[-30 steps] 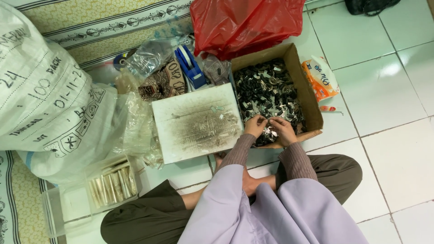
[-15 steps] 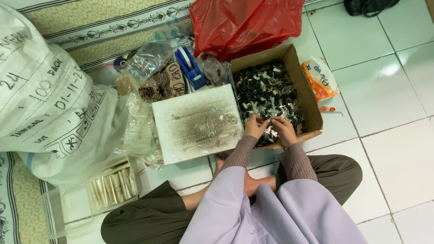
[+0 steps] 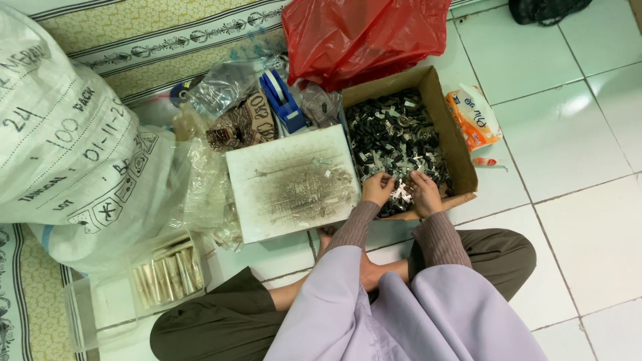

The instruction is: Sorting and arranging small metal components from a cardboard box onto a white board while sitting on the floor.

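Brown cardboard walls hold the work: an open cardboard box (image 3: 449, 127) sits on the pale floor tiles (image 3: 575, 220) right in front of the seated person's crossed legs, close enough that both forearms reach its near edge without leaning. It is heaped with small dark and silvery metal pieces (image 3: 394, 134), and both hands are low in the near corner of that heap. The left hand (image 3: 378, 188) has its fingers curled together over the pieces, and the right hand (image 3: 424, 192) is bent the same way just beside it; between them lies a light, shiny bit, probably pinched by the fingertips of both, though the view from above is too small to say which fingers grip it. Touching the box's left side lies a flat white board (image 3: 291, 184), smudged dark grey, with a few small pieces scattered on it, handy as a sorting surface within easy reach of the left hand. Behind the box a red plastic bag (image 3: 364, 33) slumps, and a blue tape dispenser (image 3: 281, 99) rests among clear plastic bags. A big white woven sack (image 3: 67, 134) fills the left side, cut off by the frame. A clear plastic tub (image 3: 120, 294) near the left knee holds pale rolled things I cannot identify. The palms and the box's near wall are hidden by the hands.
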